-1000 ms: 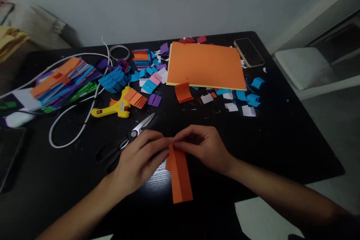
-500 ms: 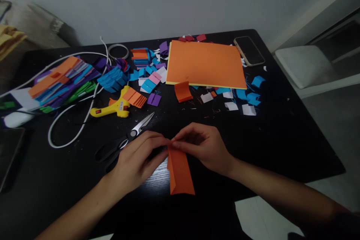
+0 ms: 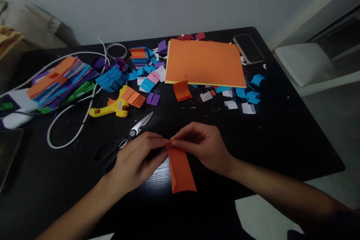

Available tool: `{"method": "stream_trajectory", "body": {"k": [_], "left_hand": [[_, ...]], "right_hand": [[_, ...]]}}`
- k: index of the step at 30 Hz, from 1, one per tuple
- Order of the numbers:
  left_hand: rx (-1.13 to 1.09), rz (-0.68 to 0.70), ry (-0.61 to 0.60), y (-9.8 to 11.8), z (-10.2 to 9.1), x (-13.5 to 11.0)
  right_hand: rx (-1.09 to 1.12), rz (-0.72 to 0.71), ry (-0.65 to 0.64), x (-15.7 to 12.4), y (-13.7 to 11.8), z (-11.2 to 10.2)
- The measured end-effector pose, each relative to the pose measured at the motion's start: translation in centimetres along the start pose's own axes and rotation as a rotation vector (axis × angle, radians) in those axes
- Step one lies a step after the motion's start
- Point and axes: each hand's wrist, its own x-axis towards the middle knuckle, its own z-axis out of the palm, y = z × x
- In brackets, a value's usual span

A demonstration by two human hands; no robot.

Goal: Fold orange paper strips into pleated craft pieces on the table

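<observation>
A folded strip of orange paper (image 3: pixel 182 168) hangs toward me over the dark table, its far end pinched between both hands. My left hand (image 3: pixel 140 157) grips that end from the left, thumb and fingers closed on it. From the right, my right hand (image 3: pixel 202 144) pinches the same end, its fingertips almost meeting those of the left. Partly hidden behind my left hand lie scissors (image 3: pixel 135 129) with black handles, blades pointing away. A small folded orange paper piece (image 3: pixel 182 91) rests beyond my hands.
An orange sheet on a yellow one (image 3: pixel 206 62) lies at the back, a phone (image 3: pixel 249 48) beside it. A yellow glue gun (image 3: pixel 112 108), white cable (image 3: pixel 50 135), tape roll (image 3: pixel 116 45), bundled colored paper (image 3: pixel 60 82) and blue and white scraps (image 3: pixel 249 108) spread across the black table (image 3: pixel 281 142).
The strip's near end has swung slightly to the right and up. Both hands keep their pinch at nearly the same place, and the camera view has shifted a little.
</observation>
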Motion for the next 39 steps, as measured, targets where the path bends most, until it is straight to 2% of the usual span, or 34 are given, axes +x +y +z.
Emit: {"method": "stream_trajectory", "body": {"k": [15, 21, 28, 33, 39], "left_hand": [[-0.015, -0.017, -0.012, 0.1, -0.2, 0.1], [-0.037, 0.001, -0.052, 0.4, -0.3, 0.4], [-0.073, -0.037, -0.039, 0.3, -0.4, 0.4], [-0.122, -0.08, -0.078, 0.3, -0.3, 0.3], [-0.154, -0.087, -0.137, 0.2, 0.0, 0.0]], "right_hand": [[-0.026, 0.014, -0.025, 0.0, 0.0, -0.2], [-0.041, 0.014, -0.036, 0.0, -0.2, -0.2], [-0.05, 0.015, -0.049, 0.0, -0.3, -0.3], [-0.114, 0.073, -0.124, 0.3, -0.5, -0.7], [-0.332, -0.017, -0.168, 0.4, -0.7, -1.0]]}}
